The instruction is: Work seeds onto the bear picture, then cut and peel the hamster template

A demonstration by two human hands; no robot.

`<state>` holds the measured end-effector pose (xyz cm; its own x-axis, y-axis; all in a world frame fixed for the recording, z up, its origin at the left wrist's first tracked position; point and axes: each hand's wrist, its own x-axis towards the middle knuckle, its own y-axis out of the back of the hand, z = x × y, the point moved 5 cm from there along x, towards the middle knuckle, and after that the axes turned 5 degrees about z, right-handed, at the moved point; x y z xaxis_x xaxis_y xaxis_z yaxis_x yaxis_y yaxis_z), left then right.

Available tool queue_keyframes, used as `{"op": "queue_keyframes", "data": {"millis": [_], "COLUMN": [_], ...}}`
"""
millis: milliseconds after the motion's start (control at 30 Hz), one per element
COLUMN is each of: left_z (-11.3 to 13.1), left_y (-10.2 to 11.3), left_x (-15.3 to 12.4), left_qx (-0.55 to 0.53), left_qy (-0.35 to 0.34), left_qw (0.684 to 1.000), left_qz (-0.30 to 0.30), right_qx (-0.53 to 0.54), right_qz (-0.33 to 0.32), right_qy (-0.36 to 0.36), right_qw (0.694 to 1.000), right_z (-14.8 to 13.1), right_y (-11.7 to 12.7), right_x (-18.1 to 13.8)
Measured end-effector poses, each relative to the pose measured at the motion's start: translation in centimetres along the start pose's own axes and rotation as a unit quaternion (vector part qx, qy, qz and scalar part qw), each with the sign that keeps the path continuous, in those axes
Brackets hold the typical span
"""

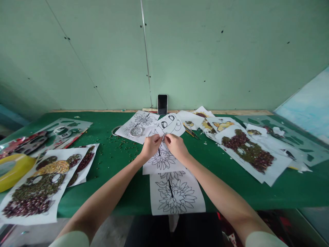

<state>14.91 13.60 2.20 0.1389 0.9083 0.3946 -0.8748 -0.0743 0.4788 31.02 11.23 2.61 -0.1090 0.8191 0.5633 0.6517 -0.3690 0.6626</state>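
My left hand [151, 146] and my right hand [177, 145] meet over the middle of the table, fingertips pinched close together. Between them is the near edge of a paper sheet with a cartoon face drawing [168, 124]; the fingers cover the exact grip. Beneath my hands lies a sheet with a black flower outline [162, 160]. Closer to me, another flower drawing [177, 193] reaches the table's front edge. Behind my left hand rests a third flower sheet [140, 120], with a small round clear dish [136, 131] on it.
Seed-covered pictures lie at left [38, 185] and right [248, 151]. A yellow tape roll [14, 171] is at far left. Loose seeds [123, 147] dot the green table [108, 185]. A phone [162, 104] leans on the wall; pencil-like tools [191, 132] lie right of centre.
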Motion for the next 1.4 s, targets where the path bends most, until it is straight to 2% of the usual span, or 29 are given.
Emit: {"op": "queue_keyframes", "data": {"millis": [400,933,1167,1400], "left_z": [0.5,0.5,0.3,0.6], "left_y": [0.0,0.2,0.2,0.3], "left_x": [-0.2,-0.2,-0.2,-0.1], "left_qx": [0.036,0.016,-0.004,0.006], "left_qy": [-0.019,-0.007,0.009,-0.004], "left_qw": [0.999,1.0,1.0,1.0], "left_qz": [-0.005,0.013,0.009,0.01], "right_qx": [-0.018,0.057,0.101,0.114], "right_qz": [-0.002,0.046,0.004,0.0], "right_qy": [0.029,-0.033,-0.024,-0.022], "right_qw": [0.999,0.997,0.995,0.993], "right_z": [-0.3,0.7,0.7,0.7], "right_y": [0.1,0.6,0.9,0.9], "right_x": [-0.1,0.3,0.7,0.8]}}
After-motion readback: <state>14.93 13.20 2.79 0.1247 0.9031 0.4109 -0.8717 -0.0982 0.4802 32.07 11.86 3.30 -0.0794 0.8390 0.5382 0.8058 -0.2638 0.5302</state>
